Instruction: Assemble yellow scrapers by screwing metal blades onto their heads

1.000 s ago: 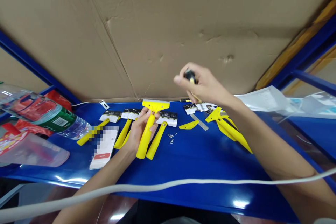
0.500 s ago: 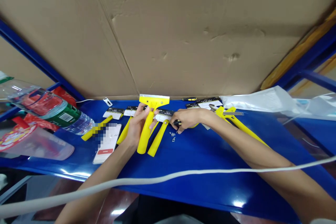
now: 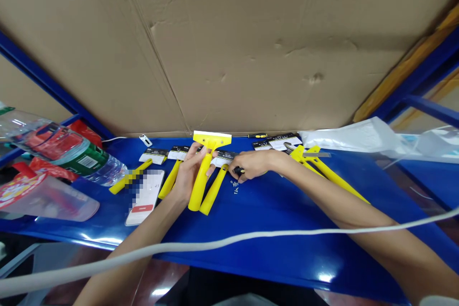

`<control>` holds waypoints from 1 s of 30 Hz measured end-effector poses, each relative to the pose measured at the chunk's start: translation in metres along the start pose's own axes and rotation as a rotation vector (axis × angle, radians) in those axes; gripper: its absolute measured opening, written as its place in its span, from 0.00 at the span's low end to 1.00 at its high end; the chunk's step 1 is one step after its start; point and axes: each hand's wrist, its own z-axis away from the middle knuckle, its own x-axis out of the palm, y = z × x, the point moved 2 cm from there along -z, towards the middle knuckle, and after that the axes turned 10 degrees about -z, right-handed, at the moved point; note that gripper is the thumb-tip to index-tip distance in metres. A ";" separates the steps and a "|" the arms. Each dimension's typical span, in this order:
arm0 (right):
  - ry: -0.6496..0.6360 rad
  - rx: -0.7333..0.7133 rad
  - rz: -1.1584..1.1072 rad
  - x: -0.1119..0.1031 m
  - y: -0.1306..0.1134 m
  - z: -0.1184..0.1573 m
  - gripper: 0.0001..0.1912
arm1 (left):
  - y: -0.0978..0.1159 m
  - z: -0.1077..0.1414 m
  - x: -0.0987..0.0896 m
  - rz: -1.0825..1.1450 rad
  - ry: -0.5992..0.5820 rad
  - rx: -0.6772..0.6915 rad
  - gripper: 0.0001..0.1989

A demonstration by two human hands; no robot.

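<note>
head: left hand point(image 3: 190, 175) beside right hand point(image 3: 254, 162)

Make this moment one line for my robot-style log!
left hand: holds yellow plastic scraper | right hand: holds black-handled screwdriver | nearby: small screws on blue tabletop

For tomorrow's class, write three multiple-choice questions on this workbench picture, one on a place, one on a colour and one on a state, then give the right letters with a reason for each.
1. Where are the small screws?
A) On the blue bench beside the right hand
B) Inside the water bottle
C) On the phone

2. What colour is the scraper handle in the left hand?
A) Red
B) Blue
C) Yellow

3. What is the right hand doing?
A) Lying open
B) Closed around a black-handled screwdriver
C) Holding the phone

Answers:
1 A: they lie by its fingertips.
2 C: the handle shows bright yellow.
3 B: its fingers wrap the black handle.
</note>
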 end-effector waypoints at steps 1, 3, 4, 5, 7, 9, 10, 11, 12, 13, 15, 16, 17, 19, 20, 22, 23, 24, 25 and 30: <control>0.004 -0.002 -0.004 0.000 0.000 0.000 0.08 | -0.001 0.000 0.000 -0.001 -0.001 -0.004 0.14; 0.011 -0.012 -0.011 -0.001 -0.001 0.001 0.08 | -0.001 0.000 0.001 -0.006 -0.001 -0.014 0.15; 0.015 -0.019 -0.016 -0.002 -0.002 0.002 0.08 | -0.001 0.000 0.001 -0.007 0.002 -0.023 0.15; 0.019 -0.024 -0.020 -0.003 -0.003 0.005 0.08 | -0.001 -0.001 0.001 -0.009 0.009 -0.034 0.15; 0.039 -0.028 -0.031 -0.009 -0.006 0.014 0.07 | -0.001 -0.002 0.001 -0.011 0.037 -0.055 0.16; 0.090 -0.029 -0.045 -0.017 -0.012 0.029 0.06 | -0.002 -0.004 0.000 -0.015 0.065 -0.076 0.16; 0.134 -0.033 -0.056 -0.022 -0.016 0.037 0.05 | -0.003 -0.005 -0.001 -0.016 0.074 -0.090 0.16; 0.188 -0.044 -0.061 -0.027 -0.020 0.046 0.05 | -0.005 -0.006 -0.002 -0.017 0.075 -0.109 0.16; 0.241 -0.049 -0.055 -0.033 -0.025 0.055 0.05 | -0.007 -0.007 -0.003 -0.017 0.070 -0.135 0.16; 0.309 -0.064 -0.045 -0.037 -0.030 0.062 0.05 | -0.009 -0.007 -0.002 -0.018 0.056 -0.164 0.16; 0.450 -0.086 -0.009 -0.045 -0.038 0.073 0.06 | -0.014 -0.006 -0.001 -0.020 0.021 -0.221 0.16; 0.517 -0.102 0.015 -0.047 -0.042 0.075 0.06 | -0.017 -0.005 0.001 -0.022 0.010 -0.238 0.16; 0.572 -0.116 0.038 -0.048 -0.044 0.075 0.06 | -0.019 -0.004 0.003 -0.026 0.005 -0.245 0.17; 0.631 -0.144 0.064 -0.047 -0.046 0.070 0.06 | -0.022 -0.002 0.007 -0.047 0.007 -0.247 0.16; 0.634 -0.152 0.061 -0.046 -0.045 0.066 0.05 | -0.024 -0.001 0.008 -0.059 0.006 -0.247 0.16; 0.612 -0.165 0.036 -0.043 -0.044 0.057 0.05 | -0.027 0.000 0.011 -0.081 -0.010 -0.261 0.16; 0.594 -0.171 0.024 -0.041 -0.042 0.054 0.05 | -0.028 0.001 0.011 -0.087 -0.023 -0.269 0.16; 0.576 -0.175 0.014 -0.040 -0.042 0.051 0.05 | -0.029 0.001 0.012 -0.088 -0.033 -0.276 0.16; 0.561 -0.178 0.009 -0.039 -0.041 0.049 0.05 | -0.031 0.001 0.012 -0.087 -0.042 -0.279 0.16; 0.499 -0.138 0.012 -0.037 -0.037 0.047 0.05 | -0.035 0.002 0.010 -0.092 -0.064 -0.290 0.14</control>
